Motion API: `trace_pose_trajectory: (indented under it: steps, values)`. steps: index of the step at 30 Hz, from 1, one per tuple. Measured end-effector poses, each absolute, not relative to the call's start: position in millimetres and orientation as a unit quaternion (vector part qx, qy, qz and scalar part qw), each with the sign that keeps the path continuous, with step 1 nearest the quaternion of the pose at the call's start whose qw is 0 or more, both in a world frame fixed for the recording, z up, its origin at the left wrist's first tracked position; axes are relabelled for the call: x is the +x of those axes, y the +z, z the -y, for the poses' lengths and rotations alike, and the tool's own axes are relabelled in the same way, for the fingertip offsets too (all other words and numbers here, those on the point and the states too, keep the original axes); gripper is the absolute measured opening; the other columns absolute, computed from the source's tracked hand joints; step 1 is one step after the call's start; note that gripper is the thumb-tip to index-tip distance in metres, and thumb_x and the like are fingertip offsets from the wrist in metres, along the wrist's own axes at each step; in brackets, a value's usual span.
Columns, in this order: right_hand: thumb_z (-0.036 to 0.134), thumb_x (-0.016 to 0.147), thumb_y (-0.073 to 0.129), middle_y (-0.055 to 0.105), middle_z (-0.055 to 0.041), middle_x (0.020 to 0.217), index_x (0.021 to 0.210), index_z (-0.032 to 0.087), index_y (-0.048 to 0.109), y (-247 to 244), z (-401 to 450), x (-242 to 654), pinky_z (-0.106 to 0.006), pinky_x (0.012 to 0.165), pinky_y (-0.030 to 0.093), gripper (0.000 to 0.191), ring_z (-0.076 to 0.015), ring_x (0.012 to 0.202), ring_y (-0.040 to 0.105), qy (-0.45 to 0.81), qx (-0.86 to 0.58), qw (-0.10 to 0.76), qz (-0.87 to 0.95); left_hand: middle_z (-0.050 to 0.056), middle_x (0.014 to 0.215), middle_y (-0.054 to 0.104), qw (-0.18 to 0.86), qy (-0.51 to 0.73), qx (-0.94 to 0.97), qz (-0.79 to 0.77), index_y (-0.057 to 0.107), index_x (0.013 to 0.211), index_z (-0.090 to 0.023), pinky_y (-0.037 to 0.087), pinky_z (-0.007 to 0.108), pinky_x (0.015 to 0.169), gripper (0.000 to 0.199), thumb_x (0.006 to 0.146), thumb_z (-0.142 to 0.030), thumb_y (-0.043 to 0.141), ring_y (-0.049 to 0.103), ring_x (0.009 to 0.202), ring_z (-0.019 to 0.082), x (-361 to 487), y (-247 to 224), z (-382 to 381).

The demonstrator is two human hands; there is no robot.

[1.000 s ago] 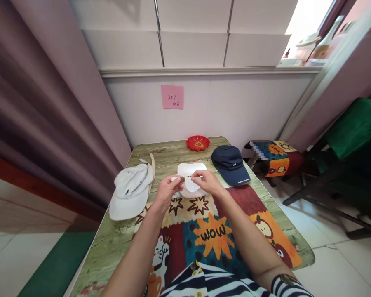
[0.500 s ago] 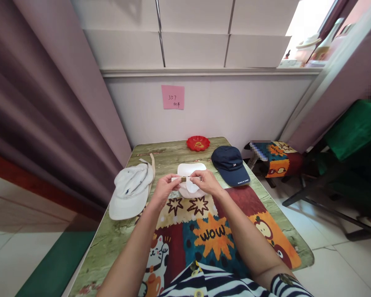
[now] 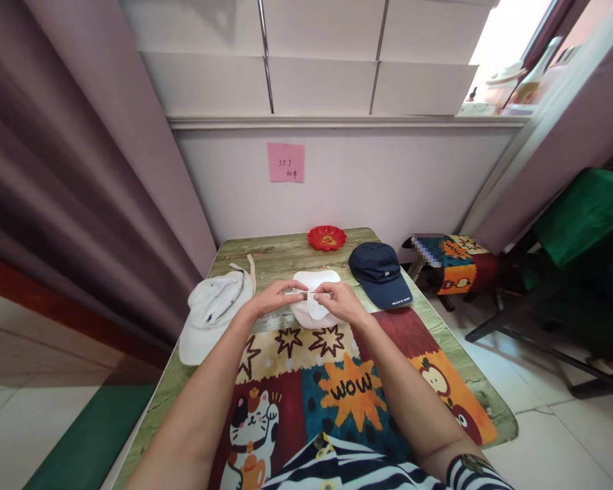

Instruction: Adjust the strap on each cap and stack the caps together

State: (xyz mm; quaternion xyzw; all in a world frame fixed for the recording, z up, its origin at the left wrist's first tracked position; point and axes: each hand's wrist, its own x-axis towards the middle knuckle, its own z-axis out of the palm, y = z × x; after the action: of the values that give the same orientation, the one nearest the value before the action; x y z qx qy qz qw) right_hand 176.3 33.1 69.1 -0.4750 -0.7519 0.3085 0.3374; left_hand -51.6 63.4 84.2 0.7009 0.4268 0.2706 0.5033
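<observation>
A white cap (image 3: 317, 278) lies at the middle of the table, partly covered by my fingers. My left hand (image 3: 285, 297) pinches the left side of its strap, beside a small brown-gold buckle (image 3: 304, 296). From the right, my right hand (image 3: 333, 299) grips the strap's other side close to the buckle. A second white cap (image 3: 216, 309) with a small dark logo rests at the left, near my left forearm. The navy cap (image 3: 381, 274) sits to the right, its brim toward me.
Behind the caps is a red scalloped dish (image 3: 327, 237). A colourful patterned mat (image 3: 306, 395) covers the near part of the wood-look table (image 3: 265, 246). A pink note (image 3: 286, 162) is on the wall. Beyond the table's right side stands another mat-covered surface (image 3: 470, 262).
My left hand and forearm have shifted and turned outward to the left, with the fingers flatter over the strap. My right hand has barely moved. The strap now looks thinner, seen more edge-on.
</observation>
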Motion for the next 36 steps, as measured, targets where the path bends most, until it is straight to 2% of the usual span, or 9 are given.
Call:
trace_pose_trajectory:
  steps: [6, 14, 17, 21, 29, 36]
  values:
    - [0.036, 0.085, 0.059, 0.073, 0.0001, 0.074, 0.082, 0.022, 0.076, 67, -33, 177, -0.026, 0.074, 0.042, 0.022, -0.0154, 0.071, 0.061, 0.308, -0.479, 0.337, 0.75, 0.004, 0.085, 0.074, 0.528, 0.287, 0.688, -0.407, 0.078, 0.082, -0.02, 0.049, 0.028, 0.078, 0.024, 0.067, -0.039, 0.077, 0.065, 0.085, 0.024, -47, 79, -63]
    - [0.041, 0.097, 0.04, 0.077, -0.006, 0.089, 0.089, 0.019, 0.076, 65, -40, 207, -0.029, 0.084, 0.047, 0.043, -0.0205, 0.089, 0.07, 0.329, -0.477, 0.435, 0.689, 0.007, 0.085, 0.074, 0.536, 0.289, 0.681, -0.407, 0.078, 0.081, -0.02, 0.05, 0.028, 0.072, 0.024, 0.068, -0.041, 0.077, 0.065, 0.08, 0.023, -50, 82, -60]
    - [0.041, 0.092, 0.051, 0.077, -0.0043, 0.089, 0.085, 0.02, 0.076, 67, -39, 214, -0.029, 0.083, 0.047, 0.033, -0.0208, 0.088, 0.069, 0.322, -0.483, 0.416, 0.7, 0.008, 0.084, 0.073, 0.545, 0.29, 0.674, -0.406, 0.078, 0.081, -0.019, 0.05, 0.029, 0.07, 0.027, 0.067, -0.042, 0.079, 0.065, 0.079, 0.024, -50, 79, -62]
    - [0.039, 0.085, 0.063, 0.077, -0.0025, 0.089, 0.086, 0.021, 0.077, 67, -35, 211, -0.026, 0.073, 0.046, 0.023, -0.019, 0.082, 0.067, 0.317, -0.484, 0.378, 0.723, 0.007, 0.087, 0.073, 0.553, 0.276, 0.676, -0.402, 0.078, 0.085, -0.019, 0.048, 0.027, 0.071, 0.027, 0.071, -0.041, 0.077, 0.064, 0.08, 0.022, -50, 78, -62]
    - [0.038, 0.084, 0.063, 0.074, -0.0015, 0.081, 0.086, 0.019, 0.077, 61, -36, 202, -0.025, 0.063, 0.041, 0.024, -0.0131, 0.062, 0.058, 0.319, -0.488, 0.374, 0.721, 0.006, 0.086, 0.071, 0.555, 0.272, 0.672, -0.408, 0.076, 0.085, -0.017, 0.046, 0.028, 0.073, 0.028, 0.071, -0.041, 0.077, 0.061, 0.08, 0.021, -48, 77, -60]
    - [0.038, 0.084, 0.063, 0.074, -0.0012, 0.08, 0.085, 0.019, 0.076, 62, -36, 204, -0.025, 0.065, 0.042, 0.023, -0.0138, 0.063, 0.059, 0.319, -0.488, 0.379, 0.718, 0.004, 0.083, 0.071, 0.568, 0.27, 0.658, -0.413, 0.074, 0.088, -0.014, 0.044, 0.03, 0.075, 0.033, 0.07, -0.041, 0.077, 0.06, 0.079, 0.019, -48, 70, -63]
